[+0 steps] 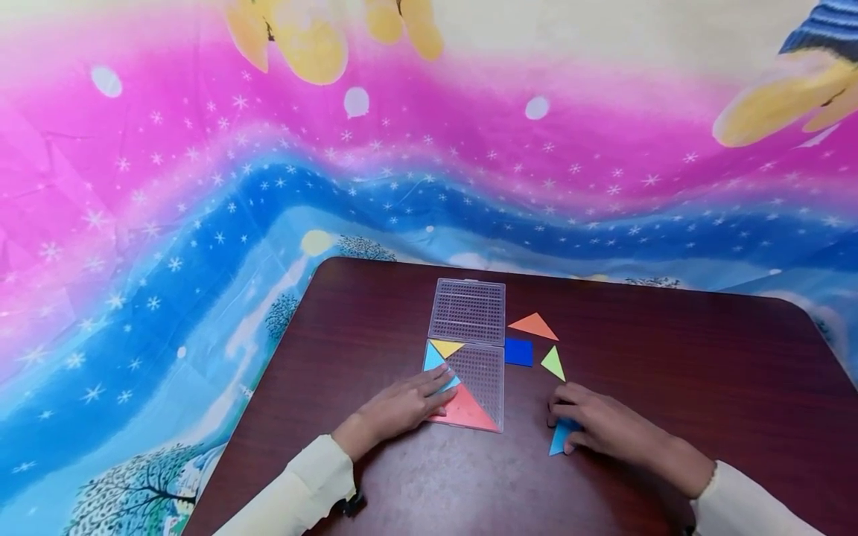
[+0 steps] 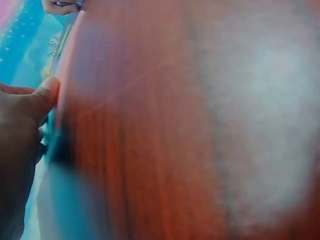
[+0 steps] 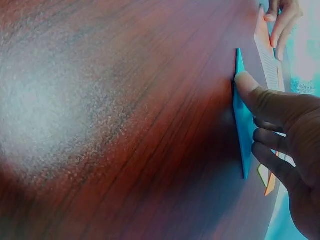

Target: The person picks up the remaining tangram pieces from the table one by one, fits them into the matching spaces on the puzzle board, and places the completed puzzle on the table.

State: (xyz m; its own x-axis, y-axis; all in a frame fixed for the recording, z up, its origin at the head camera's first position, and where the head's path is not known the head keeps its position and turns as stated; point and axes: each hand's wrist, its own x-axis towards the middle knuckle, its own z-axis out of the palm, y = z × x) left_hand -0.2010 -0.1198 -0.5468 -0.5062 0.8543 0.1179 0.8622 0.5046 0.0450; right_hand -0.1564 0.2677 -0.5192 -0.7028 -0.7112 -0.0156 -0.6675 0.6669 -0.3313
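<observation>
My left hand [image 1: 402, 406] lies over the lower half of an open, clear plastic tangram case [image 1: 488, 372], fingers extended. Its fingertips touch a light blue piece [image 1: 434, 359] and a red triangle [image 1: 472, 411] inside. A small yellow triangle [image 1: 447, 348] sits at the upper edge of that half. To the right of the case, my right hand [image 1: 599, 423] pinches a blue tangram piece [image 1: 561, 439] low at the table. In the right wrist view, the thumb presses one edge of this blue piece [image 3: 243, 125] and fingers meet the other; its full outline is partly covered.
The case's perforated other half [image 1: 467, 309] lies flat behind. Right of the case are a dark blue square [image 1: 519, 352], an orange triangle [image 1: 535, 326] and a lime green triangle [image 1: 553, 363]. A brown table [image 1: 704, 357] holds everything, with a patterned cloth [image 1: 429, 164] behind.
</observation>
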